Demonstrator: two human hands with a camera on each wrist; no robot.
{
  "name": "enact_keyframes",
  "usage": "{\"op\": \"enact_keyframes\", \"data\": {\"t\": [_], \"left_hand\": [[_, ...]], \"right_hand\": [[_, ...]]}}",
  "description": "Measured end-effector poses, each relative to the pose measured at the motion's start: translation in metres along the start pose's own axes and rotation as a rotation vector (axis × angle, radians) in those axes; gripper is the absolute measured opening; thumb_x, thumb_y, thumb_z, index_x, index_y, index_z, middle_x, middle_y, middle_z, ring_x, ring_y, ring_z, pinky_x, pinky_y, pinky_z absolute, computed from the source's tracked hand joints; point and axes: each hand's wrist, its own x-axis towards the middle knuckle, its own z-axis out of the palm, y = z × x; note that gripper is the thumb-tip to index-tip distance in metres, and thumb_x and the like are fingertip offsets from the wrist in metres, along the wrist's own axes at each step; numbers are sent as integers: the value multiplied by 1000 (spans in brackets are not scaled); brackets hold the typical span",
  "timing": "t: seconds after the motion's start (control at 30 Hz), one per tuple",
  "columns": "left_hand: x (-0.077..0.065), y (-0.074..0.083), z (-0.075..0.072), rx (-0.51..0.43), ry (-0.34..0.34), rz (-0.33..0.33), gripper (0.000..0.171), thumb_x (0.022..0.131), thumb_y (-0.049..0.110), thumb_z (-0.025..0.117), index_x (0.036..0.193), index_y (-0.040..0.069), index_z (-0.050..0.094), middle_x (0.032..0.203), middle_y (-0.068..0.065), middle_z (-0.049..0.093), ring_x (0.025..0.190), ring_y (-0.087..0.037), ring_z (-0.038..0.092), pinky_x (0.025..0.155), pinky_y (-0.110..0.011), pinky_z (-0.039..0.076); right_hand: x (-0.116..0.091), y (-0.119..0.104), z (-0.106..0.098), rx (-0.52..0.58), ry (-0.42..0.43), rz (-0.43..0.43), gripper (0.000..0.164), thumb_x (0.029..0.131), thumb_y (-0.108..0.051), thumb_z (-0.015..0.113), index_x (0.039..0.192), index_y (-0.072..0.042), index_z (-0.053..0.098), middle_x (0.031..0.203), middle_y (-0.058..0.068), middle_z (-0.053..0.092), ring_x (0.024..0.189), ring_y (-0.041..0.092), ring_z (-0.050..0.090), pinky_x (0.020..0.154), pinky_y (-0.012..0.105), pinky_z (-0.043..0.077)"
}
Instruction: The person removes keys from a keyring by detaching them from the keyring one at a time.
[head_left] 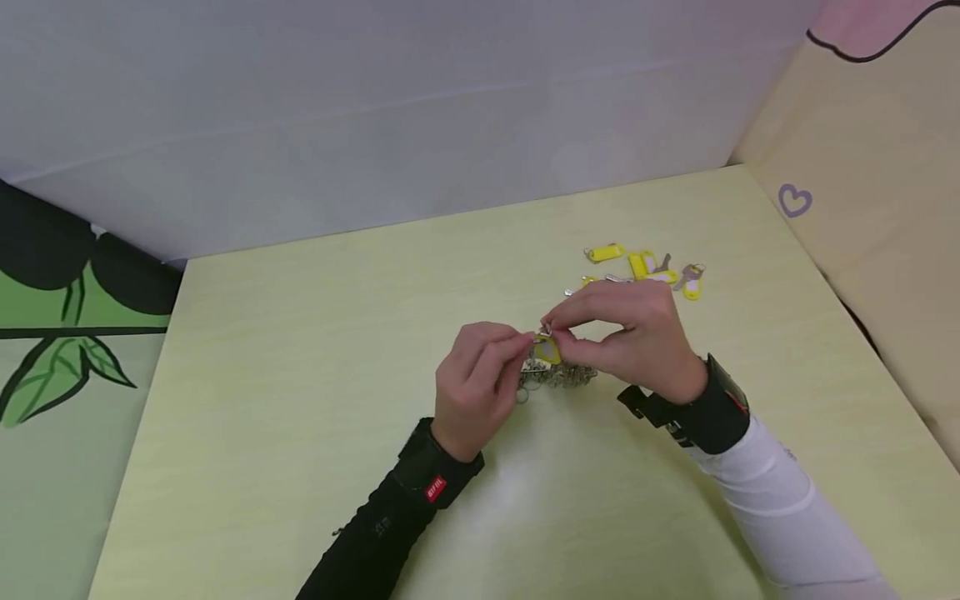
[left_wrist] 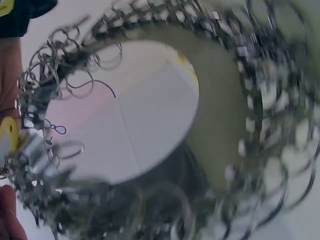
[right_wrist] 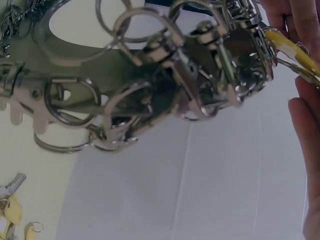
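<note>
Both hands meet over the middle of the table in the head view. Between their fingertips is a yellow key tag [head_left: 548, 351] with a pale label. My left hand [head_left: 480, 383] pinches its left edge with thumb and forefinger. From the other side my right hand [head_left: 630, 333] pinches it near its small metal ring. The tag [right_wrist: 295, 50] shows again beside the fingers in the right wrist view. Close below hangs a crowded bunch of metal rings and clips [head_left: 562, 375], which looms large and blurred as a hoop of rings [left_wrist: 165, 200] in the left wrist view.
Behind the right hand, several yellow tags with keys [head_left: 651, 265] lie on the pale wooden table [head_left: 315, 358]. Another tag [head_left: 604, 252] lies farther back, and one with a key [head_left: 692, 287] to the right. A pale wall [head_left: 390, 125] borders the table's far edge.
</note>
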Motion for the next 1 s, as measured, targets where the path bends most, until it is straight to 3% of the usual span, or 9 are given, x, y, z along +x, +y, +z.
{"op": "enact_keyframes", "data": {"t": [0.23, 0.37, 0.63, 1.0], "left_hand": [[8, 4, -4, 198, -61, 132, 7, 86, 0, 70, 93, -2, 68, 83, -9, 62, 76, -20, 58, 68, -28, 58], [13, 9, -9, 244, -136, 152, 7, 86, 3, 71, 92, -1, 70, 82, -9, 63, 75, -20, 57, 68, -30, 58], [19, 18, -19, 239, -265, 144, 5, 84, 3, 74, 87, 1, 70, 81, -8, 66, 77, -21, 58, 71, -30, 58], [18, 23, -20, 233, -311, 134, 12, 82, 5, 76, 81, 2, 65, 81, -8, 69, 78, -20, 60, 73, -28, 59]], "right_hand": [[-2, -7, 0, -45, -42, -21, 16, 67, 6, 73, 77, -6, 76, 72, 4, 75, 64, 7, 65, 52, 26, 55], [-2, -10, -1, -59, -75, -72, 17, 67, 6, 72, 78, -6, 75, 72, 4, 74, 61, 6, 63, 47, 24, 52], [0, -12, -3, -11, -100, -133, 19, 64, 9, 70, 75, -6, 73, 69, 2, 72, 60, 5, 62, 46, 19, 49], [-5, -11, -7, 17, -199, -106, 13, 70, 6, 69, 72, -6, 70, 70, 2, 73, 64, 4, 63, 46, 20, 49]]}}
